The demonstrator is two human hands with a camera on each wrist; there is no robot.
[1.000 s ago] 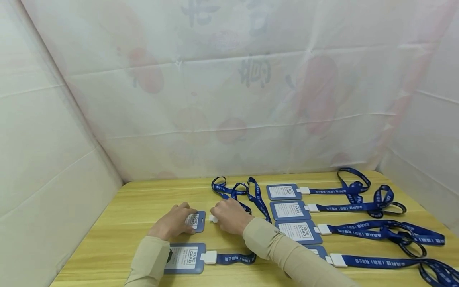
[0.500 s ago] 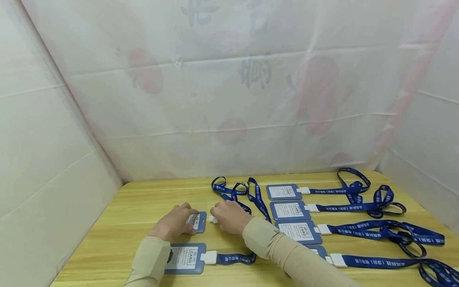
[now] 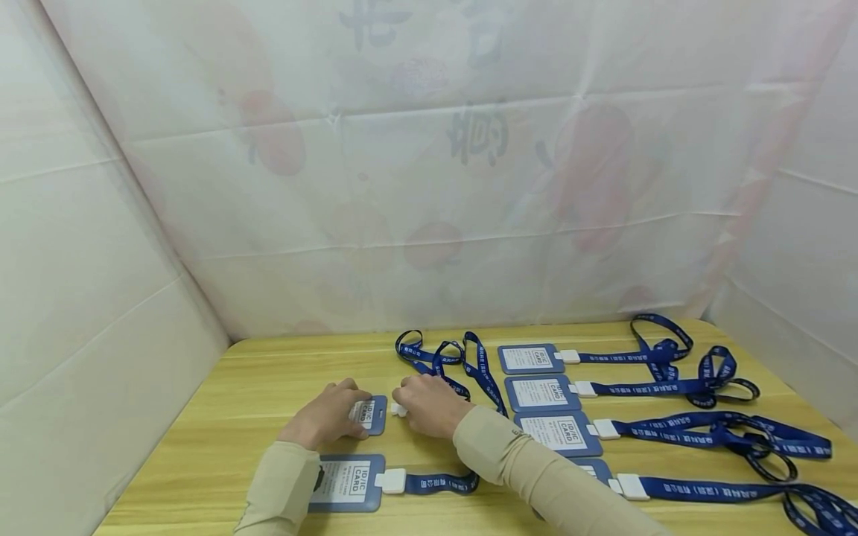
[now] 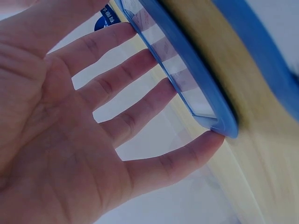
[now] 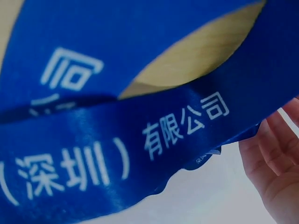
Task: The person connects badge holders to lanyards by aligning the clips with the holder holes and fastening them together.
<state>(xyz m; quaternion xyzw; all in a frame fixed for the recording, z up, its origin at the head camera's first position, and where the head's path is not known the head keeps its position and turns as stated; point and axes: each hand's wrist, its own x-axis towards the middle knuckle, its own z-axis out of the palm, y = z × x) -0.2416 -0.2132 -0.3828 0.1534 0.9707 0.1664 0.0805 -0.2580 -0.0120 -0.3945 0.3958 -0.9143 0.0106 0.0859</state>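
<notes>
In the head view my left hand [image 3: 327,413] holds a blue ID card holder [image 3: 377,415] across its width, thumb on the near edge and fingers on the far one. The left wrist view has the fingertips against the rim of that card holder [image 4: 215,102]. To its right, my right hand [image 3: 429,402] grips the white clip [image 3: 398,409] of a blue lanyard [image 3: 479,365]. A small gap separates clip and slot. Strap of the lanyard [image 5: 177,126] fills most of the right wrist view, hiding the fingertips.
Just nearer lies another card holder [image 3: 345,484] joined by a white clip to its lanyard [image 3: 439,483], partly under my left sleeve. Several badges with lanyards, such as the farthest card holder [image 3: 529,359], form a column at right. A printed cloth [image 3: 429,223] hangs behind the wooden table [image 3: 268,365].
The held card holder has shifted very slightly right, toward the clip. My right hand stays almost still, and the other badges have not moved.
</notes>
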